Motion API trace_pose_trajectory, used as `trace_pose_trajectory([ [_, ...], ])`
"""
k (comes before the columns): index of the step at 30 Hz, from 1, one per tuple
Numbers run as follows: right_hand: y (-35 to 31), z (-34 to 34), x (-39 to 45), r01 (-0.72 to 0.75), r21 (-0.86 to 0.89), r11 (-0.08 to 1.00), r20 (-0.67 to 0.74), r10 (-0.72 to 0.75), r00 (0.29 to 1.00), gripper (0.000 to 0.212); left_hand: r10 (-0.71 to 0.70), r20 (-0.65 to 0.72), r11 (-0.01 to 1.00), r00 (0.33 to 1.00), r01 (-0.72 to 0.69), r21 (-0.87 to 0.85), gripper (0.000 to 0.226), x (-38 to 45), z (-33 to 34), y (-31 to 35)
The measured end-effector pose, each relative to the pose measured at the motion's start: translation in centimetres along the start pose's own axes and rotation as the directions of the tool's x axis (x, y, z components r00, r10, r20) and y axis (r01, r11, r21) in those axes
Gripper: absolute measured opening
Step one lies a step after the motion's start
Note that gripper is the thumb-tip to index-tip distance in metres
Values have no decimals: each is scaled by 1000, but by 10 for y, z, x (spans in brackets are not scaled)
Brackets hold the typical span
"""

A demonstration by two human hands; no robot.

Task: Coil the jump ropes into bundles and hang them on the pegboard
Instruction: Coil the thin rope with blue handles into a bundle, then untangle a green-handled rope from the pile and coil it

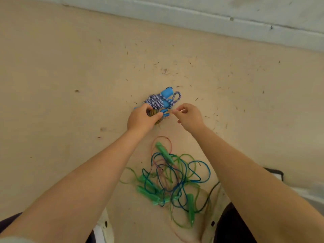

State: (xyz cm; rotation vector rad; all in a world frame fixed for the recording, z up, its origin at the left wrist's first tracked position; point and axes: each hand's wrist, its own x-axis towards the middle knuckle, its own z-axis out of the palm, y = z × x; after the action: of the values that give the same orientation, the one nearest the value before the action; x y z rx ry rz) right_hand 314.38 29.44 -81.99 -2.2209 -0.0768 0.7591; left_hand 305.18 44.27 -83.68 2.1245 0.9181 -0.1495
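Lowest in the frame, near the person's knees, a loose tangle of thin plastic jump ropes (173, 174) in green, blue and pink lies on the beige floor (61, 76), their tapered green handles poking out. Just above centre, the left hand (142, 118) grips a bundle of brownish elastic bands (154, 113) against the coiled braided rope (157, 100), a blue-and-white twisted cord with blue foam handles. The right hand (188, 115) is curled, pinching something pale and thin, probably a band. To bind well, the coil should stay pressed flat while the band stretches round its middle. Farther up, a grey concrete ledge (210, 18) crosses the frame.
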Motion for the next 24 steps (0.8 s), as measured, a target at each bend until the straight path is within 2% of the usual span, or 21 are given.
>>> trace_pose_trajectory([
  [4,19,-3,-3,-50,29,998,-26,50,998,31,39,-23,997,999,-40,-63,55,-4,3,-7],
  [7,46,-9,-30,-142,39,989,3,142,990,36,-61,-132,996,989,51,-76,53,-30,3,-23],
  [8,56,-10,-41,-171,23,985,25,170,985,39,-119,-114,991,986,110,-78,49,-41,5,-29],
  [10,72,-8,-63,-214,-46,976,99,218,971,45,-223,36,974,974,224,-34,48,-64,15,-41],
  [13,87,7,-84,-204,-118,972,212,225,951,54,-269,256,961,929,278,1,54,-90,37,-52],
  [15,89,21,-90,-182,-124,976,257,208,944,52,-287,312,938,906,332,-102,50,-98,49,-55],
  [18,88,38,-94,-187,-27,982,320,186,929,41,-335,394,848,856,456,-270,34,-102,57,-56],
  [21,84,34,-97,-245,103,964,373,191,908,25,-310,487,738,816,529,-418,30,-106,44,-53],
  [24,69,12,-108,-279,135,951,464,188,866,16,-238,556,674,796,548,-496,26,-116,21,-40],
])
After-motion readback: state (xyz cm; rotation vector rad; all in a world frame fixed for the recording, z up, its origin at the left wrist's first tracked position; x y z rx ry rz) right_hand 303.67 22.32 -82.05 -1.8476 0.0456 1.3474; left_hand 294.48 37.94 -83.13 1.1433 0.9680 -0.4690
